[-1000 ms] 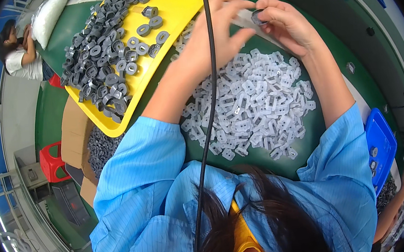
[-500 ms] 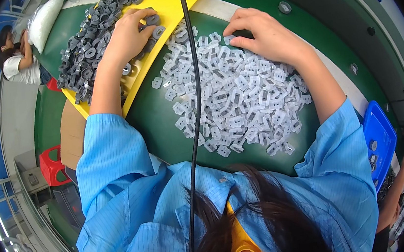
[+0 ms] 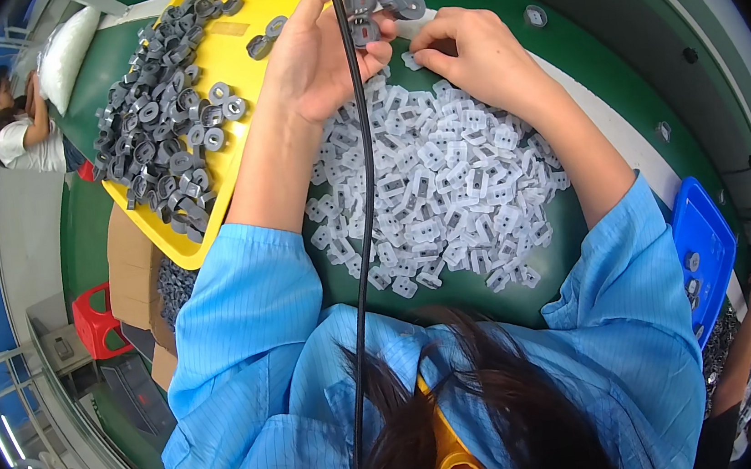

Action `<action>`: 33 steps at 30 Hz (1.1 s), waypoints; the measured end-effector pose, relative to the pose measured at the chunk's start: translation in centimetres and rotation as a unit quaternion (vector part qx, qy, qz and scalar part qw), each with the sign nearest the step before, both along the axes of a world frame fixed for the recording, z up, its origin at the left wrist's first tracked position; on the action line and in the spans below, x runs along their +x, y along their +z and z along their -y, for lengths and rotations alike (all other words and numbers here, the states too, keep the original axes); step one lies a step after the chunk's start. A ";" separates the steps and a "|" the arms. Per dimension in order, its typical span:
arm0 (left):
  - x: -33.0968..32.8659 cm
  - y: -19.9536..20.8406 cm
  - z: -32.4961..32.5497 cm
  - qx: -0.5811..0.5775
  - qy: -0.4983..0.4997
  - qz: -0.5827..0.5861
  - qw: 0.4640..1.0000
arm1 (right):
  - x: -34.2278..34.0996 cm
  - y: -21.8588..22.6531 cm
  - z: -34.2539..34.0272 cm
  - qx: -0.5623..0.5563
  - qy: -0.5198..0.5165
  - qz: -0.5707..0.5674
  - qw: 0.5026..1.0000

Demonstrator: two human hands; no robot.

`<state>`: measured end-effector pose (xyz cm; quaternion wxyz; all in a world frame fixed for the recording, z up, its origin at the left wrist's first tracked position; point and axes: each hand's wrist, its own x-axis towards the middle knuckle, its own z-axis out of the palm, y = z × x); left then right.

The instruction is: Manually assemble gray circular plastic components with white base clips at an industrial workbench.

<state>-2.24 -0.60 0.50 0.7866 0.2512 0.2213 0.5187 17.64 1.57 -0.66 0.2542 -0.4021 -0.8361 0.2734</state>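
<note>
Turned palm up, my left hand (image 3: 321,62) holds several grey round plastic caps (image 3: 364,30) in its curled fingers, above the far side of the work surface. Close by on the right, my right hand (image 3: 477,52) pinches a small translucent white plastic piece (image 3: 412,60) between thumb and fingertips. Under and in front of both hands spreads a heap of the same translucent pieces (image 3: 443,182). To the left, a yellow tray (image 3: 234,66) carries many loose grey caps (image 3: 153,120). A black cable (image 3: 362,190) hangs across the view in front of my left hand.
A blue tray (image 3: 703,237) with a few grey parts stands at the right. Below the yellow tray is a cardboard box (image 3: 133,260) of small dark parts. A red stool (image 3: 97,323) is at the left. Other people (image 3: 26,134) work at the far left and lower right.
My left hand has left the yellow tray, moved right and turned palm up with grey caps in it. My right hand has shifted slightly, still pinching a white piece. The tray appears farther left.
</note>
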 end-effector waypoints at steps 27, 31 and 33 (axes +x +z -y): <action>0.8 -0.1 0.6 0.065 0.129 -0.187 0.972 | 1.3 0.8 -1.6 0.035 -0.094 0.017 0.995; 1.3 -0.2 0.6 0.076 0.147 -0.233 0.958 | 0.7 0.5 -0.2 0.098 -0.019 0.063 0.993; 1.2 -0.7 0.6 0.109 0.151 -0.242 0.952 | 0.8 -0.5 -0.6 0.130 0.036 0.020 0.991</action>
